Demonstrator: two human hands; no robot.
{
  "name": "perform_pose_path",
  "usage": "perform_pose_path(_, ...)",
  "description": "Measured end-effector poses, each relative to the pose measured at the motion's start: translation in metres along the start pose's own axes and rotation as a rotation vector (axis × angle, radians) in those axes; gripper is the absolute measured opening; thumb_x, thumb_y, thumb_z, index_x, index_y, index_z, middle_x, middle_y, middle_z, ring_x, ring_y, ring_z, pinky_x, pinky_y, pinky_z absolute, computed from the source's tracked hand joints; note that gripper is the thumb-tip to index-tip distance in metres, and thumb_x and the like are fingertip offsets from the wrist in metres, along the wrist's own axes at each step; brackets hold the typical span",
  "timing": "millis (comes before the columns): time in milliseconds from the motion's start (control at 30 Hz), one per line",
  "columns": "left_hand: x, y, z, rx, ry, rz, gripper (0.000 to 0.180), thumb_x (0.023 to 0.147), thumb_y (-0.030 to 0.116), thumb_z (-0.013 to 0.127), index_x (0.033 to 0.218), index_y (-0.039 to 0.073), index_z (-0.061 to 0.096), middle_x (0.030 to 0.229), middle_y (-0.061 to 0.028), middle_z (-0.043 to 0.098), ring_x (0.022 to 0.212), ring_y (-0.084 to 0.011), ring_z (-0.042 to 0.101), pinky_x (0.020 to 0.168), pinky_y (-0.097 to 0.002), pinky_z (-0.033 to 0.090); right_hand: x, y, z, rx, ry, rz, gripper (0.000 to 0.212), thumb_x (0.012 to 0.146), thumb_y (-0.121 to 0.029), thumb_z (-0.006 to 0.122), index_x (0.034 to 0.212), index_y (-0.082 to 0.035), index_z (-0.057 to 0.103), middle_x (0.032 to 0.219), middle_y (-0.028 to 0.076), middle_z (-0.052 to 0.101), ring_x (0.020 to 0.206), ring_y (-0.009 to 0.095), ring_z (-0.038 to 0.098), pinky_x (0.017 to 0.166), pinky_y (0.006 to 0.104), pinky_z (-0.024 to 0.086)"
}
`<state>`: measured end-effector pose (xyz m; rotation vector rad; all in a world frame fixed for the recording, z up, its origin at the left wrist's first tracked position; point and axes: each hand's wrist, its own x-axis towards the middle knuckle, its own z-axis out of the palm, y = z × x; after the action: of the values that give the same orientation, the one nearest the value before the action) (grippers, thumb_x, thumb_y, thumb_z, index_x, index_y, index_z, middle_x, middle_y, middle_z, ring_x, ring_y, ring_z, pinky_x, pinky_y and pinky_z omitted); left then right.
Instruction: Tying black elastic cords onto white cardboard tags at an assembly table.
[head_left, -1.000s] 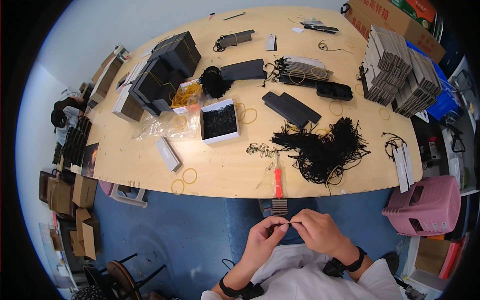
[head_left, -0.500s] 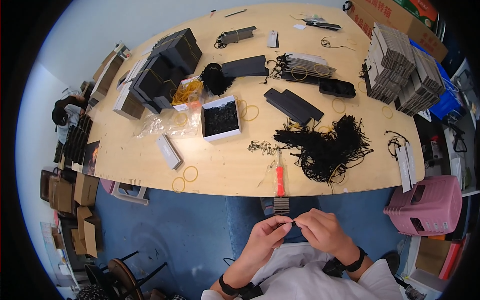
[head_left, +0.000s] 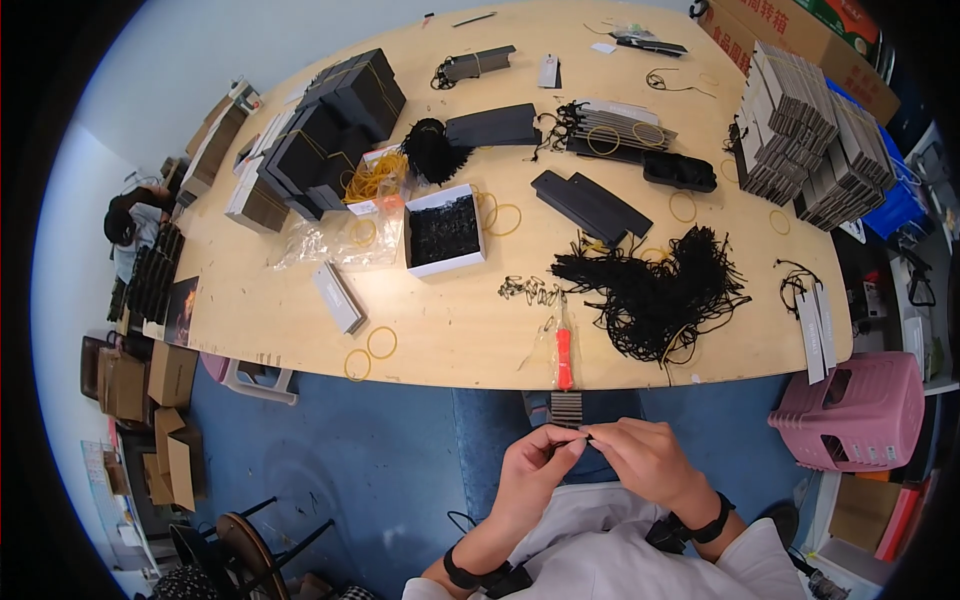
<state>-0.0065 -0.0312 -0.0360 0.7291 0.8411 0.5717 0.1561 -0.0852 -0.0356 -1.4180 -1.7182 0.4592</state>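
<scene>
Just off the table's near edge, my left hand (head_left: 532,465) and my right hand (head_left: 648,458) meet, fingertips pinched together. Between them is a small black piece (head_left: 589,438), mostly covered by the fingers, too small to tell its kind. Beyond my hands, a red-handled tool (head_left: 564,358) lies at the table edge, with a little heap of small metal clips (head_left: 528,291) behind it. A tangled pile of black cords (head_left: 660,295) spreads to the right of the tool. A white box (head_left: 446,265) filled with small black pieces stands farther left.
Dark card stacks (head_left: 335,130) rise at the back left of the table (head_left: 450,345), beside yellow rubber bands (head_left: 376,178). Banded grey stacks (head_left: 790,130) stand at the right, above a pink stool (head_left: 850,415). Grey hang tags (head_left: 815,325) lie near the right edge.
The view has shifted slightly. My fingers have changed their pinch a little, with the right-hand fingers lying flatter over the small black piece.
</scene>
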Motion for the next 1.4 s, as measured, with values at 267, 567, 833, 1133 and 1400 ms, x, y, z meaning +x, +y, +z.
perform_pose_path(267,0.0,-0.007,0.007,0.056,0.06,0.132,0.009,0.088,0.006,0.063,0.096,0.001,0.064,0.075,0.0051,0.055,0.056,0.0009,0.036,0.048,-0.0162,0.024,0.004,-0.007,-0.005,-0.043,0.034,0.013,0.026,0.075,0.003,0.066,0.101,0.003,0.061,0.081,0.013,0.066,0.067,0.024,0.066,0.056,0.0315,0.053)
perform_pose_path(567,-0.003,-0.004,0.004,0.004,0.023,0.065,0.009,0.091,0.005,0.06,0.097,0.001,0.064,0.077,0.0052,0.053,0.066,-0.0003,0.042,0.055,-0.0168,0.031,0.006,-0.014,-0.005,-0.278,0.06,-0.065,0.025,0.069,0.004,0.066,0.092,-0.001,0.061,0.072,0.007,0.062,0.059,0.022,0.061,0.049,0.0318,0.049)
perform_pose_path(833,-0.002,0.002,0.006,0.055,0.025,0.075,0.008,0.09,0.003,0.06,0.096,-0.001,0.063,0.077,0.003,0.056,0.055,0.0003,0.036,0.048,-0.0174,0.025,0.008,-0.008,-0.013,-0.144,-0.05,-0.011,0.023,0.072,0.001,0.065,0.094,-0.002,0.06,0.075,0.007,0.062,0.066,0.021,0.063,0.052,0.0293,0.05)
perform_pose_path(1133,0.001,-0.002,-0.002,-0.092,-0.01,-0.022,0.011,0.091,0.005,0.059,0.1,0.0,0.064,0.082,0.0045,0.057,0.066,0.0003,0.042,0.055,-0.0161,0.03,0.006,-0.008,-0.009,-0.208,-0.024,-0.041,0.026,0.073,0.0,0.065,0.099,0.0,0.061,0.073,0.006,0.061,0.063,0.019,0.063,0.051,0.0288,0.05)
perform_pose_path(1400,0.0,-0.001,0.005,0.009,0.033,0.058,0.01,0.09,0.005,0.061,0.098,0.0,0.064,0.078,0.004,0.057,0.059,0.0012,0.037,0.049,-0.0164,0.026,0.006,-0.001,-0.011,-0.174,-0.028,-0.082,0.026,0.073,0.0,0.065,0.099,-0.002,0.061,0.07,0.005,0.059,0.06,0.018,0.061,0.048,0.0282,0.049)
